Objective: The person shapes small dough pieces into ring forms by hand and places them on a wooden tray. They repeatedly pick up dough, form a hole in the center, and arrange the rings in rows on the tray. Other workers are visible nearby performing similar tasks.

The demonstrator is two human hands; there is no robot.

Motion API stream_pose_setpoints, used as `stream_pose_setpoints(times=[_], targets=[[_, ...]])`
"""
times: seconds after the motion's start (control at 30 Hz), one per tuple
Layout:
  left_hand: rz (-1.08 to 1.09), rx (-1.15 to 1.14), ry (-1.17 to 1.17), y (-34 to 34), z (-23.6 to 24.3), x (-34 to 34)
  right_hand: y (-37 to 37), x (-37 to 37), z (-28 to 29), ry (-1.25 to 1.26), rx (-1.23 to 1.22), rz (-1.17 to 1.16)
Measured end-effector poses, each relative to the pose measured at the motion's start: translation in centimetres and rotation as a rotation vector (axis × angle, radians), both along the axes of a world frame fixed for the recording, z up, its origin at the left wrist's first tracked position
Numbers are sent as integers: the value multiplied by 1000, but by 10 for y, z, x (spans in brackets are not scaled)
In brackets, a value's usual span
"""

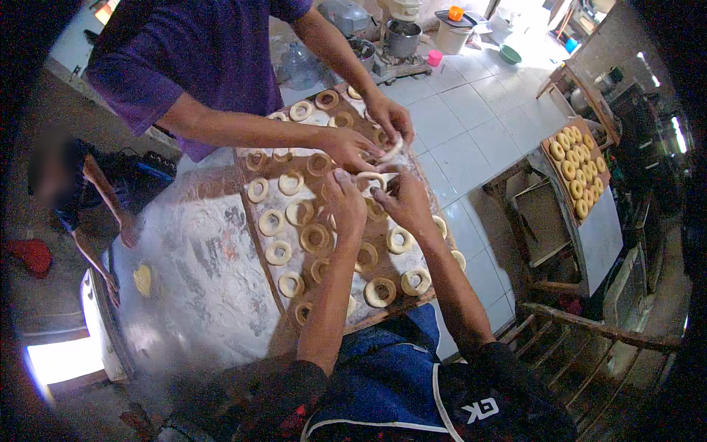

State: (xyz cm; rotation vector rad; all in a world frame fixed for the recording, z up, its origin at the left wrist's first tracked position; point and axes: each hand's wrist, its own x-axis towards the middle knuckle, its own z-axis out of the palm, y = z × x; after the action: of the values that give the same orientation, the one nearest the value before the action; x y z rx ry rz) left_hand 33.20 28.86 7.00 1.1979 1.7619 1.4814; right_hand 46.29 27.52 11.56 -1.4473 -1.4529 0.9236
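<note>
My right hand (401, 199) pinches a pale dough ring (373, 178) near the middle of a wooden board (257, 237). My left hand (345, 195) is beside the ring with curled fingers; whether they grip its side is unclear. Floured dough rings (400, 240) lie in loose rows on the board around both forearms. Just beyond my hands, a co-worker's two hands (352, 147) (390, 119) handle another dough ring (392, 151) close to mine.
A floury worktop (191, 243) is at left; another person (103, 191) leans beside it, near a dough piece (143, 280). Golden rings fill a tray (574, 169) on a right-hand table (596, 258). Pots (403, 40) stand behind; a wooden railing (589, 328) is lower right.
</note>
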Motion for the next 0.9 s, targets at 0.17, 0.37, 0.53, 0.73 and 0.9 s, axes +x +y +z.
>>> stream_pose_setpoints(times=[0.17, 0.37, 0.53, 0.73, 0.9], targets=[[35, -236, 347, -68, 22, -48, -74, 30, -3, -315, -151, 29], [-128, -68, 623, -82, 18, -60, -153, 52, -6, -130, -333, 132], [-365, -123, 836, -13, 43, -37, -140, 71, 14, -180, -217, 171], [-714, -231, 1021, 44, 47, -25, -127, 82, 23, -93, -231, 93], [-880, -260, 1048, 62, 32, -29, -102, 72, 9, -85, -126, 119]])
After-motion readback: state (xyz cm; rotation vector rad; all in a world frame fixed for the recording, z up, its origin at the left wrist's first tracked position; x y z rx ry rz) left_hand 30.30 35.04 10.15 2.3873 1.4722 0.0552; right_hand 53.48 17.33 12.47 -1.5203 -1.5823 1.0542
